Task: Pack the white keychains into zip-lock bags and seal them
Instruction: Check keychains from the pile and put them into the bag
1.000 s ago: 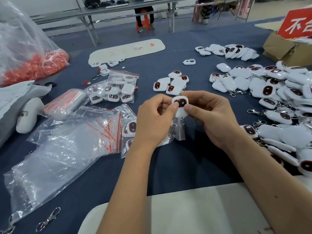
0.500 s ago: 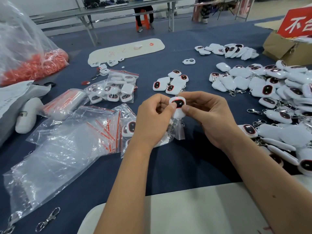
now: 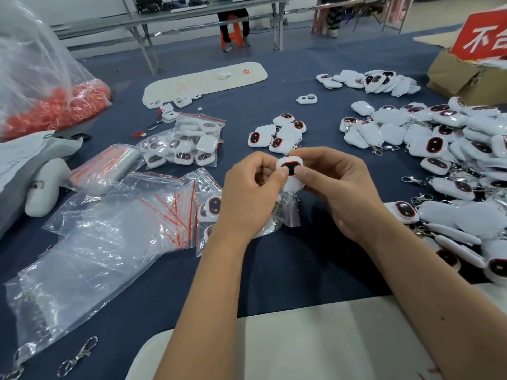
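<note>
Both hands, left hand [image 3: 248,198] and right hand [image 3: 338,193], are pinching one white plastic keychain [image 3: 291,174] at frame centre; next it likely needs sliding into the clear zip-lock bag [image 3: 288,215] beneath.

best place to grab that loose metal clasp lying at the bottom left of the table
Pinch the loose metal clasp across its long narrow body, coming straight down from above. It lies flat on the blue cloth on a slant, so set thumb and finger on its two long sides; the ring end looks thinner and harder to catch.
</note>
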`<state>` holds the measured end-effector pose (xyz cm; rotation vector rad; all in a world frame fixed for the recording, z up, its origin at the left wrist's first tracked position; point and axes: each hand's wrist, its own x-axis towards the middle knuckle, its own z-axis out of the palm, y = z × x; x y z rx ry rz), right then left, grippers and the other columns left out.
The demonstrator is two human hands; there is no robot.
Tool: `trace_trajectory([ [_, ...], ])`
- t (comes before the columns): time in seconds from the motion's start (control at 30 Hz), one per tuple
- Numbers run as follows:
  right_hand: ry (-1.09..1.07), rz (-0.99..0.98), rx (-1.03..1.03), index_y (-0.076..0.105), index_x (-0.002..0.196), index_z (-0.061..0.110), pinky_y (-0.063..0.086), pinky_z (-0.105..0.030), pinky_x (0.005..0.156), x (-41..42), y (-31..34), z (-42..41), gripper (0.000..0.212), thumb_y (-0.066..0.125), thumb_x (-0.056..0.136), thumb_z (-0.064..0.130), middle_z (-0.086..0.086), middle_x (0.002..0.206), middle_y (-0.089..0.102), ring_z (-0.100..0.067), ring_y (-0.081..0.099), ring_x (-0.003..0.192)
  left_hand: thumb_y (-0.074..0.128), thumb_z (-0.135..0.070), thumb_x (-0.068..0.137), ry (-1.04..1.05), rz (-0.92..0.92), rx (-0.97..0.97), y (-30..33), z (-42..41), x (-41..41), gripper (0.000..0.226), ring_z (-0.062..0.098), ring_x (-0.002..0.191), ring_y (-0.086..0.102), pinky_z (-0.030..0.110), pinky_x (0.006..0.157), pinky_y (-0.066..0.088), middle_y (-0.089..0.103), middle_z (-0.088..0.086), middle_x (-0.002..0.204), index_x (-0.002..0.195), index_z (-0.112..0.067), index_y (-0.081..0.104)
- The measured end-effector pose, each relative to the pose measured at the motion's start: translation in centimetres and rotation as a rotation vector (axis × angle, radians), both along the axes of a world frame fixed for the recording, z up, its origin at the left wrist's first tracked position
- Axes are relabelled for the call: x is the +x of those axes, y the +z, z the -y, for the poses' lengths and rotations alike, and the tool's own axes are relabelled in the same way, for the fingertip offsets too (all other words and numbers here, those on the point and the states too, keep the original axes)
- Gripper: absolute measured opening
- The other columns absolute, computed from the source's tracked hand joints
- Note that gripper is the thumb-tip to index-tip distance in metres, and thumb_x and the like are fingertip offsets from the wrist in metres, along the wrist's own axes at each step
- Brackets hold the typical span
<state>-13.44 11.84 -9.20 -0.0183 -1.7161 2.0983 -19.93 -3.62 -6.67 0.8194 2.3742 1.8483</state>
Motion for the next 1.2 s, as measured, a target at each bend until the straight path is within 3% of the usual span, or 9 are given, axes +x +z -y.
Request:
trace_trajectory([
  [0.07,-0.026,0.044,0.011,0.080,0.111,0.011,0.060,-0.038,0.091,0.0,-0.2,0.1,0.019,0.074,0.093,0.010,-0.014,0.108,0.079,-0.028,0.074,0.100,0.070,-0.012,0.095,-0.007,-0.003,-0.014,0.0,0.0,0.0,0.005,0.010,0.072,0.059,0.022,0.069,0.050,0.065,-0.003,0.076,0.090,-0.011,0.071],
  [0.23,-0.088,0.061,0.118,0.081,0.105,0.010,0.058,-0.029,0.086,-0.1,0.0,0.0,0.019,0.074,0.088,0.015,-0.009,0.100,0.081,-0.022,0.076,0.094,0.071,-0.011,0.094,-0.014,-0.026,-0.038,0.0,0.0,0.2,0.006,0.006,0.066,0.054,0.017,0.064,0.045,0.063,-0.005,0.073,0.089,-0.011,0.071],
  [0.4,-0.032,0.073,0.054,0.079,0.104,0.009,0.061,-0.040,0.092,-0.2,-0.1,0.0,0.018,0.073,0.088,0.015,-0.016,0.102,0.079,-0.027,0.075,0.095,0.071,-0.011,0.095,-0.015,-0.013,-0.025,0.1,0.0,0.2,0.006,0.008,0.068,0.055,0.019,0.065,0.046,0.063,-0.004,0.073,0.089,-0.011,0.071],
  [0.53,-0.063,0.062,0.096,0.079,0.104,0.009,0.060,-0.036,0.088,-0.3,-0.1,-0.1,0.016,0.072,0.090,0.011,-0.015,0.101,0.080,-0.025,0.075,0.092,0.071,-0.012,0.095,-0.015,-0.016,-0.035,0.1,0.0,0.2,0.006,0.008,0.067,0.055,0.018,0.064,0.045,0.063,-0.004,0.073,0.089,-0.011,0.071],
  [0.63,-0.025,0.082,0.054,0.078,0.110,0.012,0.059,-0.039,0.090,-0.2,-0.2,0.1,0.018,0.073,0.092,0.015,-0.014,0.105,0.079,-0.026,0.074,0.096,0.071,-0.014,0.095,0.032,-0.020,-0.006,0.0,-0.2,0.1,0.007,0.018,0.073,0.062,0.026,0.069,0.051,0.068,0.002,0.078,0.089,-0.011,0.070],
  [0.73,0.004,0.095,0.140,0.078,0.109,0.012,0.060,-0.031,0.087,-0.1,-0.2,0.3,0.015,0.076,0.094,0.009,-0.008,0.100,0.080,-0.020,0.074,0.093,0.071,-0.015,0.095,0.079,-0.021,0.047,0.0,-0.2,0.0,0.009,0.025,0.082,0.067,0.025,0.072,0.053,0.071,0.002,0.081,0.086,-0.016,0.068],
  [0.93,-0.116,0.067,0.147,0.078,0.098,0.011,0.057,-0.024,0.077,-0.2,0.0,0.0,0.012,0.075,0.092,0.000,-0.005,0.090,0.080,-0.014,0.072,0.082,0.072,-0.015,0.094,0.084,-0.076,0.034,-0.1,-0.4,0.1,0.008,0.004,0.074,0.062,0.013,0.070,0.048,0.068,-0.011,0.079,0.087,-0.019,0.069],
  [1.07,-0.210,0.129,0.030,0.080,0.095,0.015,0.055,-0.025,0.073,-0.3,0.0,-0.9,0.007,0.077,0.093,0.009,-0.003,0.087,0.078,-0.013,0.067,0.077,0.072,-0.020,0.092,0.148,-0.139,-0.028,-0.4,-0.3,0.0,0.014,0.006,0.069,0.057,0.013,0.066,0.045,0.065,-0.009,0.075,0.080,-0.021,0.064],
  [1.2,-0.255,0.196,0.036,0.080,0.093,0.013,0.056,-0.034,0.074,-0.4,-0.2,-1.2,0.004,0.078,0.092,0.010,-0.014,0.086,0.076,-0.019,0.064,0.076,0.081,-0.034,0.084,0.229,-0.235,-0.174,-0.6,-0.9,0.2,0.032,0.009,0.067,0.048,0.016,0.062,0.035,0.056,-0.008,0.074,0.074,-0.017,0.056],
])
